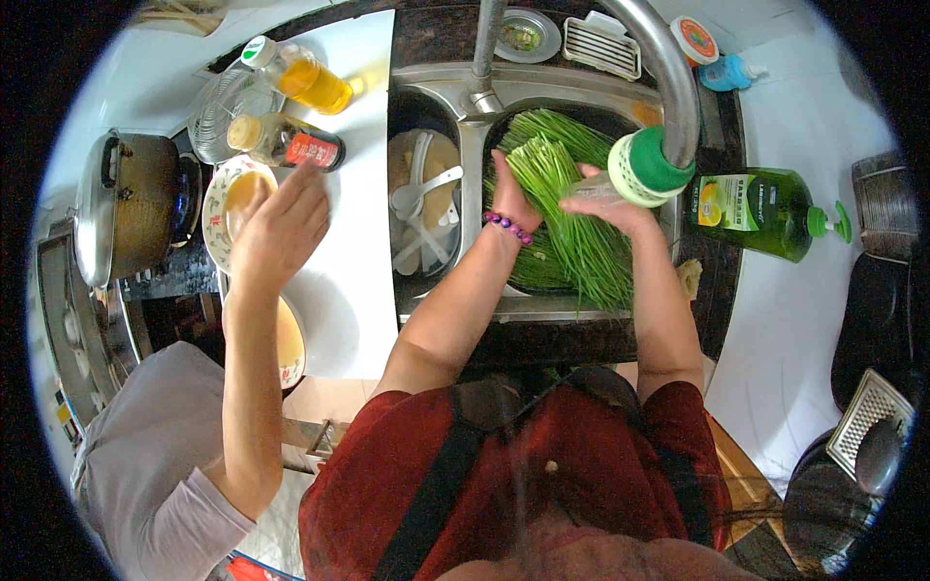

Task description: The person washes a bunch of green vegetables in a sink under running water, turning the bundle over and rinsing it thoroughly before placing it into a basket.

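Observation:
Over the right basin of a steel double sink [559,80], I hold a thick bundle of long green chives [563,189] between both hands. My left hand [512,190], with a purple bead bracelet at the wrist, grips the bundle from the left. On its right side, my right hand [614,210] holds the stalks, its fingers partly hidden by the tap's water stream. More chives [541,269] lie in the basin beneath. A green and white filter head [650,168] on the curved tap hangs above my right hand.
At left, another person's hand [283,225] reaches over bowls [218,196] near a sauce bottle [287,141] and an oil bottle [305,76]. White spoons [429,187] sit in the left basin. A dish soap bottle [755,214] lies to the right; a pot [134,207] stands far left.

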The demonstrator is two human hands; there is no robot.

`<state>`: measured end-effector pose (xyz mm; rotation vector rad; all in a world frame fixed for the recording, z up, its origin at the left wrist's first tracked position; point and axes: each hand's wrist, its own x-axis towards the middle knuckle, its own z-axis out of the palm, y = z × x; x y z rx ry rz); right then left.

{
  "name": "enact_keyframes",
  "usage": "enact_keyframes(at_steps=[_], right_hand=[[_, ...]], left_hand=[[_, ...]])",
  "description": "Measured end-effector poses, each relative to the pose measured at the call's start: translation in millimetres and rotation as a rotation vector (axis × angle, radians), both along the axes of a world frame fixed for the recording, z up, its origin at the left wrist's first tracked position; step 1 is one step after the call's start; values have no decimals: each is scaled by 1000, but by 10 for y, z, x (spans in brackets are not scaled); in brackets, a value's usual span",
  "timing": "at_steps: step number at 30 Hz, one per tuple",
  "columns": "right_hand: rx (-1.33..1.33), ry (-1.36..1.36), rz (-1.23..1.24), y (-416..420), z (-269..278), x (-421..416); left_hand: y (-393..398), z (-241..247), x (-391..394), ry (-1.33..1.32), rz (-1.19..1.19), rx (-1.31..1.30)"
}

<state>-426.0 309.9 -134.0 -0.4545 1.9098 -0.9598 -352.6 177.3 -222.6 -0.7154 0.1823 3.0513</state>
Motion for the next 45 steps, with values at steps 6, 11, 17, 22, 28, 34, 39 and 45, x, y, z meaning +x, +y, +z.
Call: enact_keyframes(at_steps=[6, 11, 17, 22, 28, 34, 39, 45], right_hand=[[165, 391, -111, -311, -677, -182], [88, 664, -312, -354, -1431, -233], [36, 365, -383, 93, -1982, -633], [92, 330, -218, -22, -1648, -590], [-28, 666, -20, -413, -648, 264], [223, 941, -2, -653, -390, 709], [191, 753, -196, -775, -815, 311], [87, 547, -169, -366, -1356, -448]], left_hand=[[17, -119, -81, -143, 4, -36], [106, -298, -56, -100, -104, -209], [104, -255, -81, -389, -177, -104], [10, -120, -1, -115, -257, -166], [-80, 10, 6, -50, -61, 50], [43, 61, 200, 144, 35, 4], [21, -243, 90, -64, -56, 42], [59, -272, 70, -93, -65, 19]])
